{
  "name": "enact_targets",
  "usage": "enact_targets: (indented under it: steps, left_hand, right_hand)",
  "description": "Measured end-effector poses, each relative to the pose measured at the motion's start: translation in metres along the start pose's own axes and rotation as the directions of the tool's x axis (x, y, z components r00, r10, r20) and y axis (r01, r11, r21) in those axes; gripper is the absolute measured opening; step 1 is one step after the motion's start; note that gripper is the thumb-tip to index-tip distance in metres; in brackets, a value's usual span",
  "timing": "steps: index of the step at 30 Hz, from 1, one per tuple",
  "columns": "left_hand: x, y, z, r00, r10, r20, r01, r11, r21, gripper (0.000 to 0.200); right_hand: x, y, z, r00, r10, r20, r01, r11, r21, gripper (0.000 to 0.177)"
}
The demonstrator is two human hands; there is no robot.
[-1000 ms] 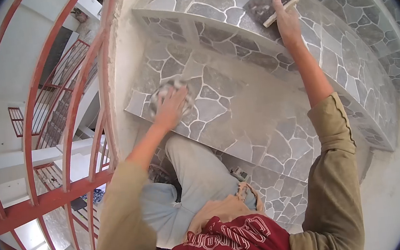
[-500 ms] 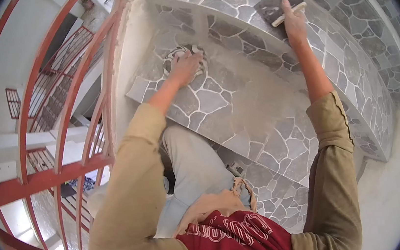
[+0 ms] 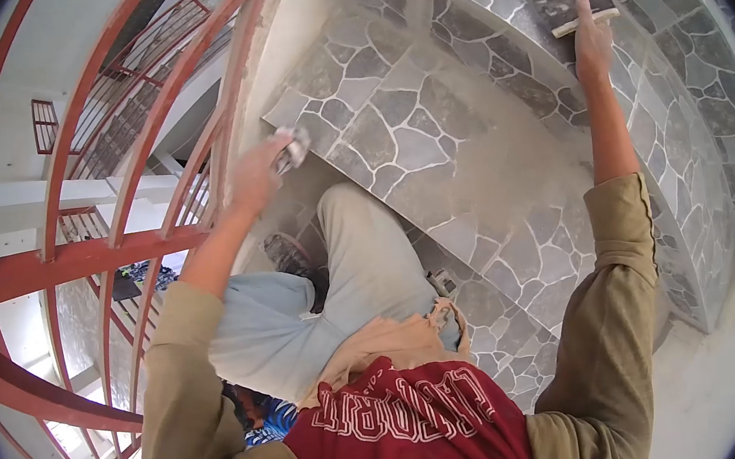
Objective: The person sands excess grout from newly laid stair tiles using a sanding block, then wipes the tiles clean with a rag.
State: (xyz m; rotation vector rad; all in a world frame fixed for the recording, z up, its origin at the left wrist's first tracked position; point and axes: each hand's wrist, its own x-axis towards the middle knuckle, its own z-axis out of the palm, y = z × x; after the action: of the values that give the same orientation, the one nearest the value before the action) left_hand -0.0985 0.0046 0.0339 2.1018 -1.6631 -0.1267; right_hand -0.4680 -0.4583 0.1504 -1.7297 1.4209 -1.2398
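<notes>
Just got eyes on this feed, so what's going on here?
A person kneels or crouches on stone-patterned stairs beside a red railing. Their left hand grips a bunched cloth, blurred, by the left end of the step. Their right hand holds a dark flat tool with a pale handle at the next step up. A hazy, dusty-looking patch marks the lower step.

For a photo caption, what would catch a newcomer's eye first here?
Probably the red railing down the left side, against grey stone-patterned steps at centre and right. Next, the left hand with a pale cloth near a step's edge, and the right hand holding a flat tool, upper right.
</notes>
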Motion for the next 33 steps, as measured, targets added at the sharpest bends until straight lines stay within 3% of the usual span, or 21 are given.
enact_targets:
  steps: [1, 3, 4, 7, 10, 11, 12, 14, 16, 18, 20, 22, 24, 26, 27, 28, 30, 32, 33]
  left_hand:
    - [0.006, 0.011, 0.015, 1.000, 0.000, -0.008, 0.000, 1.000, -0.007, 0.047]
    - [0.017, 0.028, 0.047, 0.971, 0.226, -0.077, -0.223, 0.974, 0.039, 0.048]
    - [0.018, 0.029, 0.071, 0.968, 0.237, -0.084, -0.235, 0.971, 0.032, 0.048]
    - [0.027, 0.041, 0.129, 0.997, 0.073, 0.005, -0.073, 0.990, 0.123, 0.046]
    - [0.101, 0.049, 0.144, 0.982, 0.156, 0.106, -0.168, 0.979, 0.116, 0.045]
    - [0.132, 0.054, 0.153, 0.983, 0.104, 0.153, -0.116, 0.990, 0.073, 0.045]
    - [0.169, 0.062, 0.163, 0.979, 0.058, 0.194, -0.067, 0.997, 0.039, 0.045]
    - [0.225, 0.080, 0.179, 0.976, 0.098, 0.194, -0.126, 0.982, 0.143, 0.049]
    - [0.244, 0.089, 0.183, 0.976, 0.115, 0.185, -0.145, 0.977, 0.159, 0.049]
    - [0.222, 0.085, 0.189, 0.976, 0.091, 0.198, -0.127, 0.976, 0.177, 0.049]
    - [0.164, 0.056, 0.175, 0.946, 0.240, 0.217, -0.264, 0.961, 0.087, 0.049]
    - [0.083, 0.035, 0.136, 0.942, 0.244, 0.230, -0.241, 0.970, -0.044, 0.049]
    - [0.022, 0.007, 0.097, 0.929, 0.279, 0.241, -0.293, 0.956, 0.021, 0.043]
    - [0.000, -0.013, 0.034, 0.873, 0.226, 0.433, -0.106, 0.953, -0.283, 0.038]
    - [-0.009, -0.031, 0.005, 0.803, 0.146, 0.578, -0.121, 0.989, -0.081, 0.037]
    - [-0.014, -0.045, -0.019, 0.718, 0.034, 0.695, -0.159, 0.980, 0.117, 0.036]
    - [-0.002, -0.048, -0.059, 0.904, -0.188, 0.384, 0.141, 0.979, 0.147, 0.039]
    - [0.023, -0.006, -0.101, 0.945, -0.327, 0.020, 0.328, 0.945, -0.019, 0.035]
    - [0.030, 0.000, -0.105, 0.946, -0.324, 0.014, 0.325, 0.945, -0.038, 0.035]
  right_hand:
    - [-0.003, -0.004, 0.000, 1.000, -0.010, -0.001, 0.010, 1.000, -0.005, 0.068]
    - [-0.007, -0.010, -0.001, 1.000, 0.015, 0.013, -0.016, 0.998, 0.065, 0.066]
    - [-0.007, -0.013, 0.000, 1.000, 0.009, 0.000, -0.009, 0.998, 0.058, 0.066]
    - [-0.007, -0.009, 0.000, 1.000, -0.008, -0.009, 0.009, 0.999, 0.048, 0.065]
    - [-0.012, -0.016, 0.001, 1.000, -0.018, -0.013, 0.019, 0.995, 0.095, 0.064]
    - [-0.011, -0.018, 0.000, 0.997, 0.060, 0.055, -0.063, 0.996, 0.056, 0.062]
    - [-0.008, -0.016, 0.002, 0.998, 0.054, 0.043, -0.056, 0.997, 0.061, 0.062]
    - [-0.003, -0.007, 0.007, 0.998, -0.050, -0.042, 0.054, 0.992, 0.117, 0.054]
    - [-0.009, -0.020, 0.004, 0.994, -0.047, -0.094, 0.063, 0.981, 0.181, 0.054]
    - [-0.012, -0.019, 0.005, 0.996, -0.085, -0.027, 0.088, 0.983, 0.159, 0.055]
    - [0.001, 0.003, 0.007, 0.999, -0.039, -0.005, 0.039, 0.987, 0.157, 0.058]
    - [0.006, 0.008, 0.008, 1.000, 0.014, -0.013, -0.012, 0.992, 0.122, 0.060]
    - [0.002, 0.008, 0.008, 1.000, -0.023, 0.014, 0.020, 0.976, 0.219, 0.060]
    - [-0.001, -0.001, 0.007, 0.999, -0.016, -0.047, 0.025, 0.977, 0.210, 0.059]
    - [0.002, 0.003, 0.006, 0.998, 0.069, -0.014, -0.064, 0.971, 0.229, 0.052]
    - [-0.002, -0.002, 0.008, 0.999, 0.050, -0.003, -0.048, 0.969, 0.241, 0.052]
    - [-0.007, -0.013, 0.002, 0.995, 0.012, -0.098, 0.016, 0.959, 0.283, 0.046]
    - [0.004, 0.004, 0.004, 0.995, 0.073, -0.072, -0.049, 0.954, 0.295, 0.040]
    - [0.012, 0.016, 0.011, 0.988, 0.131, -0.079, -0.068, 0.838, 0.541, 0.038]
